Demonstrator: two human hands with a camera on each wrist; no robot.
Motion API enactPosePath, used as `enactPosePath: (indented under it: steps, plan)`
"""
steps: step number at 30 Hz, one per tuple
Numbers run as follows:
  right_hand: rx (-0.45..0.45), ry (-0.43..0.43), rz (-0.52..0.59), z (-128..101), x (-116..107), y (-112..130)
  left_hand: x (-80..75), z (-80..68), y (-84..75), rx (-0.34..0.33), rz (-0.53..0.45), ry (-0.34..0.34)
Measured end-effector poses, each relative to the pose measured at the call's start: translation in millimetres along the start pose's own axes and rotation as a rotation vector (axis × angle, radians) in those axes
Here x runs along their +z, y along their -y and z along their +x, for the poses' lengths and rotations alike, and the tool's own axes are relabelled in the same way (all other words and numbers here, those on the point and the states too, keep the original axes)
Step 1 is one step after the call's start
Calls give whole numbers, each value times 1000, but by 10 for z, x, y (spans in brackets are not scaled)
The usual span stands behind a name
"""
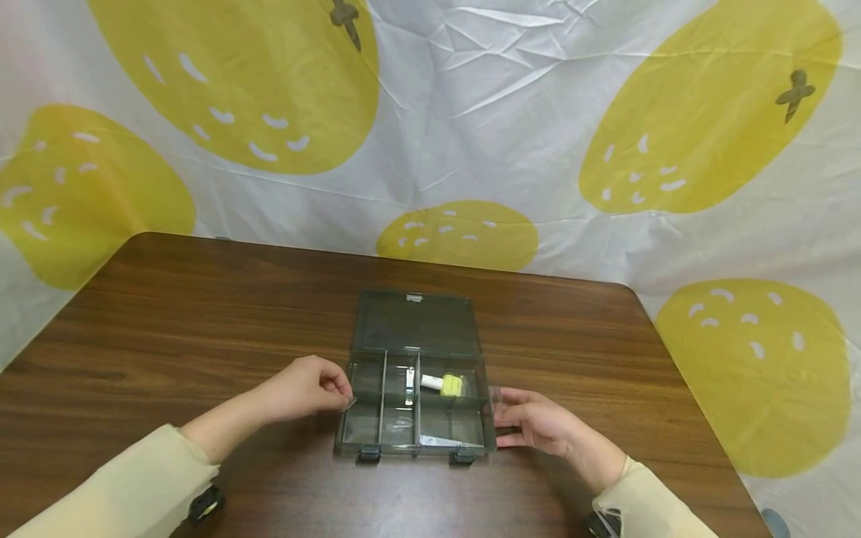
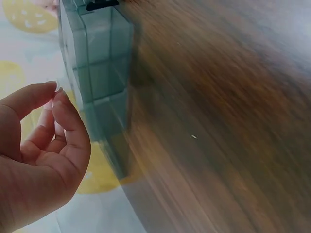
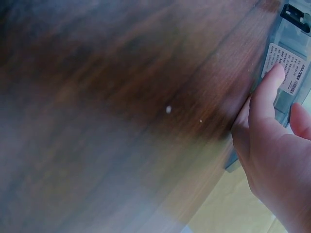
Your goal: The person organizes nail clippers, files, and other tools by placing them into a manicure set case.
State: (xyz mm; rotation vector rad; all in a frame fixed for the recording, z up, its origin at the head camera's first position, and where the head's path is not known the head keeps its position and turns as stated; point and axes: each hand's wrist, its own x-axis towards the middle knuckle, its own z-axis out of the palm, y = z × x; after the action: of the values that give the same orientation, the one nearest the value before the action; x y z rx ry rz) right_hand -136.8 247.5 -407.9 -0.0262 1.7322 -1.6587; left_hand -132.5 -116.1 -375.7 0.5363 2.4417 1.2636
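Observation:
A smoky clear compartment box point(image 1: 400, 450) stands on the table with its lid point(image 1: 417, 321) raised at the back. Left of it, my left hand point(image 1: 311, 386) pinches a small clear curved sliver point(image 2: 59, 86) between thumb and fingertip; its exact kind I cannot tell. My right hand point(image 1: 541, 424) touches the box's right side, fingers mostly straight, one digit lying over a printed label point(image 3: 291, 73). Inside, a metal nail clipper point(image 1: 409, 385) lies in the middle column. A yellow bottle with a white cap point(image 1: 452, 385) lies in the right one, with a pale flat strip point(image 1: 437, 441) nearer the front.
Dark wood-grain table point(image 1: 222, 314) surrounds the box. Two black latches point(image 1: 368, 453) project from its front edge, and dividers point(image 1: 383, 396) split the inside. A white curtain point(image 1: 471, 134) with yellow fruit prints hangs along the table's back and sides. White specks point(image 3: 168, 109) show on the tabletop.

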Motion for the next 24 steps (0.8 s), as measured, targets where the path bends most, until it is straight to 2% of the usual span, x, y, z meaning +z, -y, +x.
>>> enactPosePath:
  steps: [7, 24]
  plan:
    - [1, 4, -6, 0, -9, -6, 89, 119, -105, 72, 60, 13]
    - [-10, 18, 10, -5, -1, 1, 316, 281, -296, 147, 94, 81]
